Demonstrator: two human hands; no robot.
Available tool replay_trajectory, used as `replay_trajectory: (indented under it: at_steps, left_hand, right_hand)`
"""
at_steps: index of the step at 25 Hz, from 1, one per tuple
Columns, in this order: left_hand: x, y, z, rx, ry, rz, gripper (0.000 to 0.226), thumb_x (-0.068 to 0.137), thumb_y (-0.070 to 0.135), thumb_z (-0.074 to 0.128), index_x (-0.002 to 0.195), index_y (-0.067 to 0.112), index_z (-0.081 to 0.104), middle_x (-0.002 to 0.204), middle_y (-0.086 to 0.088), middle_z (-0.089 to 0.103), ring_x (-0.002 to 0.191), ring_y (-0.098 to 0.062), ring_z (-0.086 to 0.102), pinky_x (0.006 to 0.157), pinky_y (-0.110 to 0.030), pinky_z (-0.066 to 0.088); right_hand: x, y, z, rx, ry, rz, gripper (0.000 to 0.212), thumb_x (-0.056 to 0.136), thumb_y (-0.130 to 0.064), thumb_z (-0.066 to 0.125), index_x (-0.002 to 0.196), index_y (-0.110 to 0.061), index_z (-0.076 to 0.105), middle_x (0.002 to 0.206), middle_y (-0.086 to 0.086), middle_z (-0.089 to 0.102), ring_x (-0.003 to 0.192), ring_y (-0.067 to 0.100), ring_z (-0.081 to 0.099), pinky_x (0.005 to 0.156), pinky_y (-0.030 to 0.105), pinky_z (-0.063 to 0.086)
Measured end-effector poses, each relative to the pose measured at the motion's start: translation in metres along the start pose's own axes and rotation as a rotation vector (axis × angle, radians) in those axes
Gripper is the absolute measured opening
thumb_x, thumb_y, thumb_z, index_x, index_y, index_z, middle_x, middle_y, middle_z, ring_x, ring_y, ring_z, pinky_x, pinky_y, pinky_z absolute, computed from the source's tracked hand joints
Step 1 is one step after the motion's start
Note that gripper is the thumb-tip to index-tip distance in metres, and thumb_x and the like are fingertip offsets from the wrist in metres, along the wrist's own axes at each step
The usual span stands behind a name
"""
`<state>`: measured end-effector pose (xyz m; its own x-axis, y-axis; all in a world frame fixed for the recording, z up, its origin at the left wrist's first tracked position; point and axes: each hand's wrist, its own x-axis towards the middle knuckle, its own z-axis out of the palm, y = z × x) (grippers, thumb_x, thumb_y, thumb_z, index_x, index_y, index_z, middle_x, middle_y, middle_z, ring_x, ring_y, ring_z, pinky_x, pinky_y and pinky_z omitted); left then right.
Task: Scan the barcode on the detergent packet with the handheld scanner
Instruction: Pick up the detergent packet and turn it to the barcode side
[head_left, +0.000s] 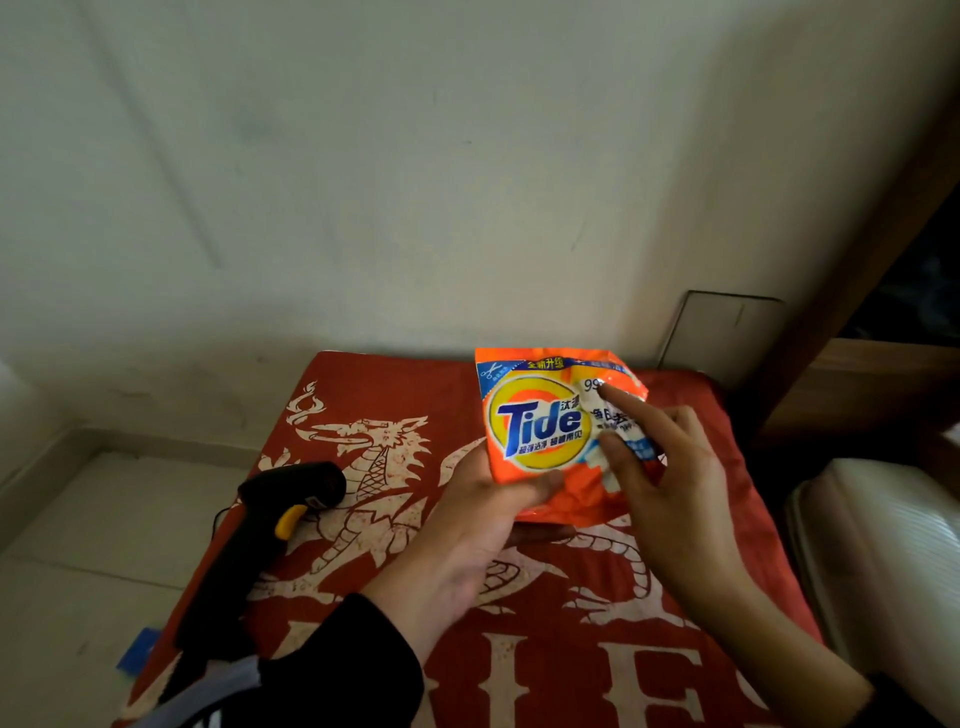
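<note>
An orange Tide detergent packet (540, 426) is held upright above the red cloth, its printed front facing me; no barcode shows on this side. My left hand (467, 530) grips its lower left corner, thumb across the front. My right hand (670, 483) rests on the packet's right side with fingers spread over the front. The black handheld scanner (260, 535) with a yellow trigger lies on the cloth to the left, apart from both hands, its cable trailing off the left edge.
A red cloth (395, 405) with a white dragon print covers the low surface. A pale wall (415, 182) stands close behind. Tiled floor (104, 519) lies left; a white ribbed object (883, 545) and brown wooden furniture (883, 374) stand right.
</note>
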<state>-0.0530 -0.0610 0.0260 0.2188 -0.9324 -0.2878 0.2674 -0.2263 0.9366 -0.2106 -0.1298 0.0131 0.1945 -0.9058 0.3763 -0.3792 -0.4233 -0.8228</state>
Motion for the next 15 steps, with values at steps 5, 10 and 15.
replay_trajectory:
  at_steps: [5, 10, 15]
  left_hand:
    - [-0.002, 0.006, 0.0, -0.099, 0.013, 0.004, 0.034, 0.091, 0.009, 0.072, 0.086, 0.041, 0.083, 0.098, 0.002, 0.085, 0.087, -0.016, 0.081, 0.064, -0.031, 0.064]
    - [-0.006, 0.005, 0.005, -0.089, 0.028, 0.06, 0.023, 0.096, 0.024, 0.068, 0.088, 0.039, 0.084, 0.099, 0.003, 0.085, 0.088, -0.013, 0.081, 0.08, -0.037, 0.064]
    - [-0.013, -0.002, 0.016, 0.168, -0.047, 0.283, 0.03, 0.104, 0.011, 0.05, 0.122, 0.018, 0.072, 0.1, 0.003, 0.081, 0.105, -0.022, 0.074, 0.081, -0.019, 0.059]
  right_hand:
    - [0.001, 0.0, -0.001, -0.034, 0.023, 0.009, 0.038, 0.096, -0.02, 0.069, 0.133, -0.029, 0.063, 0.112, -0.003, 0.053, 0.108, -0.015, 0.055, 0.073, 0.015, 0.057]
    - [-0.006, -0.011, 0.0, -0.188, 0.068, -0.082, 0.049, 0.085, -0.016, 0.083, 0.131, -0.017, 0.066, 0.121, 0.005, 0.053, 0.109, 0.004, 0.051, 0.083, 0.008, 0.045]
    - [-0.024, -0.036, 0.014, 0.136, -0.084, -0.023, 0.063, 0.083, -0.054, 0.065, 0.137, -0.022, 0.064, 0.13, -0.002, 0.062, 0.118, 0.006, 0.065, 0.091, 0.023, 0.058]
